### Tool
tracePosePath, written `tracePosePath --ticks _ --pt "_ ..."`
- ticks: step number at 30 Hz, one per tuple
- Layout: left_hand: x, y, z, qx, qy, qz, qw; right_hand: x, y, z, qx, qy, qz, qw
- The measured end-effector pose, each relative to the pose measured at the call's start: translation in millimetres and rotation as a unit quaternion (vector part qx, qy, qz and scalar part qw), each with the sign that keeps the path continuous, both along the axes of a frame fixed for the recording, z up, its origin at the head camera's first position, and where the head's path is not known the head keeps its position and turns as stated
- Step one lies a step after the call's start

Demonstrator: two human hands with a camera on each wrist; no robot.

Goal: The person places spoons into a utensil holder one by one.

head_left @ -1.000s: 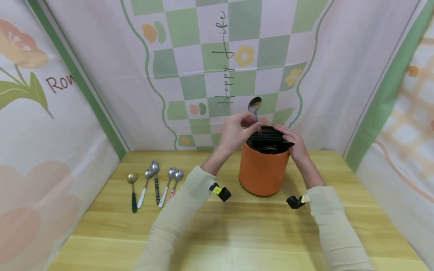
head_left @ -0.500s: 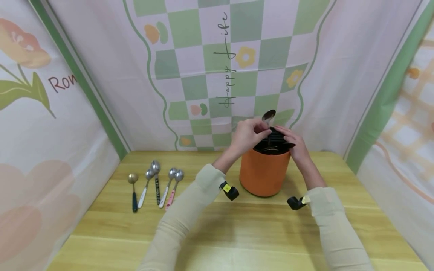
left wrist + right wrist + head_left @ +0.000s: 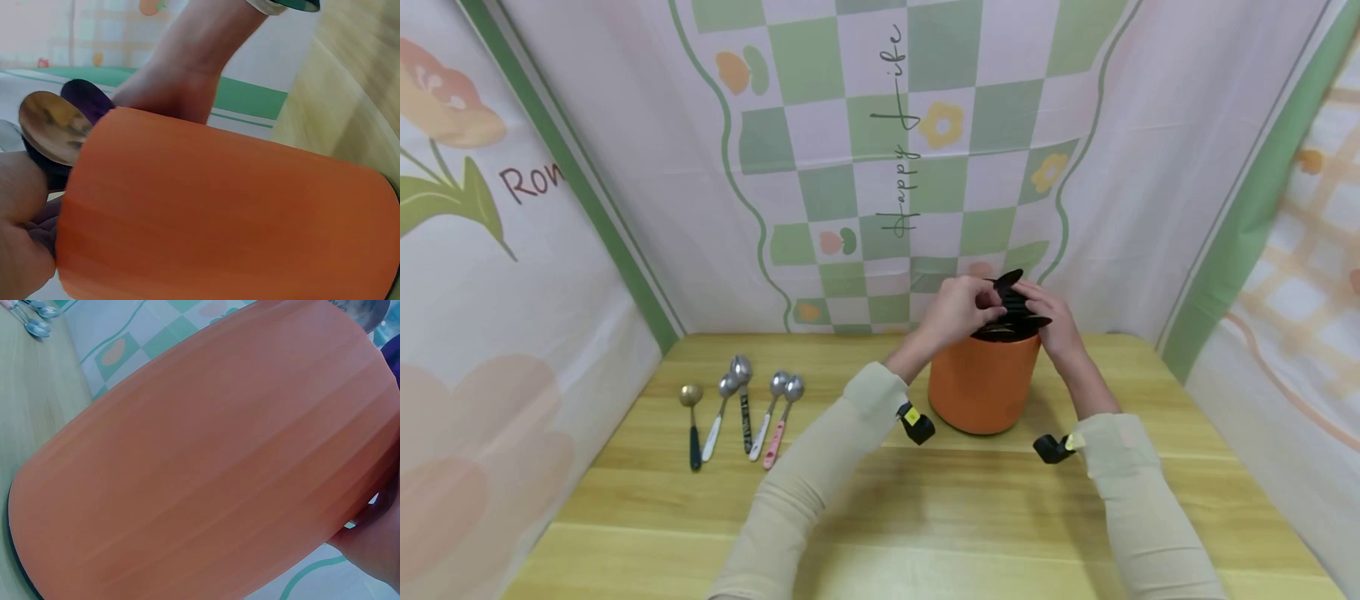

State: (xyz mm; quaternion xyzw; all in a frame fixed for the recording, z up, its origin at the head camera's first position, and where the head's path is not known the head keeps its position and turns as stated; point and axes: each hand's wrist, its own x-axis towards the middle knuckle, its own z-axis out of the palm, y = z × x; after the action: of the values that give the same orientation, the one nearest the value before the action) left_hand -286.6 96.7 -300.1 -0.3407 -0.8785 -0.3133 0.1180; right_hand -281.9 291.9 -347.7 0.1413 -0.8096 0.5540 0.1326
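Note:
An orange utensil holder (image 3: 985, 383) with a black slotted top (image 3: 1017, 307) stands upright on the table. At its top, my left hand (image 3: 961, 308) pinches a spoon (image 3: 1010, 279) whose bowl points up and whose handle runs down into the slots. My right hand (image 3: 1060, 329) rests along the right side of the rim, fingers fairly straight. Another dark spoon bowl (image 3: 1037, 322) sticks out by the right hand. In the left wrist view a gold-toned spoon bowl (image 3: 55, 127) and a dark bowl (image 3: 86, 100) overlap beside the rim; the holder hides most of the right hand.
On the left of the wooden table (image 3: 925, 533) lie several spoons: a dark green-handled one (image 3: 695, 446), white-handled ones, a black-patterned one (image 3: 746, 421) and a pink-handled one (image 3: 773, 443). A patterned cloth (image 3: 880, 150) hangs behind the holder.
My left hand has moved right and down with the spoon, whose bowl now sits much lower, close over the holder. My right hand stays at the rim.

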Motion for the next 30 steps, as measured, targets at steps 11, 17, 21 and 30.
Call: tracePosePath --ticks 11,17,21,30 --pt "-4.1 -0.2 1.1 -0.051 -0.001 -0.015 0.9986 -0.1 -2 -0.3 -0.016 -0.009 -0.002 0.9998" --pt "-4.0 -0.9 1.0 -0.065 -0.007 -0.024 0.9976 -2.3 -1 -2.0 0.010 -0.002 -0.004 0.9999" --pt "-2.6 -6.4 1.9 -0.071 -0.016 -0.053 0.9959 -3.4 -1 -2.1 0.038 0.007 0.001 0.9993" --pt "3.9 -35.8 4.8 -0.005 -0.030 -0.081 0.9963 0.2 -2 1.7 0.028 -0.002 0.004 0.9996"
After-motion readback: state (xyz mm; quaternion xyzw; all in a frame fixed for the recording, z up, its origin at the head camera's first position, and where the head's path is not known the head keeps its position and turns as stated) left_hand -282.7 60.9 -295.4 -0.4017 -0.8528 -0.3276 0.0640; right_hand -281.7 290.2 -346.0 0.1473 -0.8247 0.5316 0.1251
